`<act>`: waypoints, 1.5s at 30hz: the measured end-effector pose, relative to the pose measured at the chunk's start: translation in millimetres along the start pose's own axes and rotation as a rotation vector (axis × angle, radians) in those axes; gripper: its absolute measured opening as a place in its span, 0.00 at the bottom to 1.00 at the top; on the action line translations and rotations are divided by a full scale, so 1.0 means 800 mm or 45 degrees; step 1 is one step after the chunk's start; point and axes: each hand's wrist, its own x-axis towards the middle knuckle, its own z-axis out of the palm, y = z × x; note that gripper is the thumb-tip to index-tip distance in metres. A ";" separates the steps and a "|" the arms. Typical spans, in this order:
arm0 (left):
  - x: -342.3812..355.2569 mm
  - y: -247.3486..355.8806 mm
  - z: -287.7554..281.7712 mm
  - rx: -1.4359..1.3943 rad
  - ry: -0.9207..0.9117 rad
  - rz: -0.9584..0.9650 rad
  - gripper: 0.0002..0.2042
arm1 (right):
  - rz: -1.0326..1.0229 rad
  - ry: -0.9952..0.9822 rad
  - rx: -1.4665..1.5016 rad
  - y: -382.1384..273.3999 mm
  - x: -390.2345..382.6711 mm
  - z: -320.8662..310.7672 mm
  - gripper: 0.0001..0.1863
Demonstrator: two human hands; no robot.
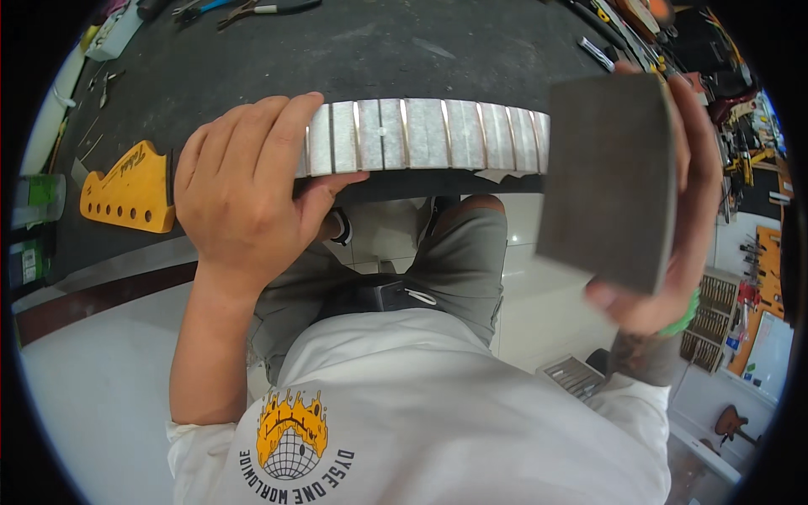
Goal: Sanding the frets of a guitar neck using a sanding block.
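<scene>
A guitar neck (pixel 425 135) lies across the near edge of the dark workbench, its yellow headstock (pixel 135 198) to the left. Silvery-white tape covers the fretboard between the copper-coloured frets. My left hand (pixel 244 189) is wrapped over the neck by the headstock end, fingers on top and thumb along the near side. In my right hand (pixel 694 210) is a flat, dark grey rectangular sanding pad (pixel 606 177), raised with its broad face toward me. It hides the right end of the neck, and my right hand is slightly blurred.
Pliers (pixel 261 10) lie at the far edge of the dark mat (pixel 379 59). A marker (pixel 596 53) and many hand tools crowd the far right. Green-labelled containers (pixel 38 202) stand at the left edge. A tray of metal pieces (pixel 571 374) sits low on the right.
</scene>
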 end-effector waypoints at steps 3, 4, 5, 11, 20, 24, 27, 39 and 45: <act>-0.001 -0.003 0.002 -0.005 0.014 0.004 0.28 | -0.135 -0.092 0.164 -0.011 0.008 0.029 0.64; -0.001 -0.004 0.002 -0.017 0.020 0.010 0.28 | -0.233 -0.273 0.204 -0.012 0.017 0.030 0.64; -0.002 -0.005 0.003 -0.011 0.030 0.003 0.27 | -0.234 -0.272 0.194 0.003 0.019 0.031 0.64; -0.005 -0.009 0.008 -0.037 0.074 -0.016 0.28 | -0.067 -0.177 -0.444 -0.002 0.004 0.035 0.54; -0.011 -0.017 0.009 -0.096 0.086 0.016 0.32 | 0.115 0.121 -0.700 -0.037 -0.019 0.109 0.51; -0.012 -0.017 0.014 -0.068 0.095 0.020 0.32 | 0.079 0.312 -0.783 -0.032 -0.001 0.120 0.40; -0.014 -0.018 0.020 -0.038 0.144 -0.009 0.30 | 0.108 0.512 -0.822 -0.009 0.021 0.125 0.31; -0.021 -0.021 0.026 -0.040 0.183 -0.035 0.28 | -0.084 0.554 -0.912 -0.021 -0.026 0.140 0.26; -0.021 -0.023 0.027 -0.051 0.183 -0.017 0.28 | -0.102 0.482 -0.995 -0.006 0.034 0.132 0.27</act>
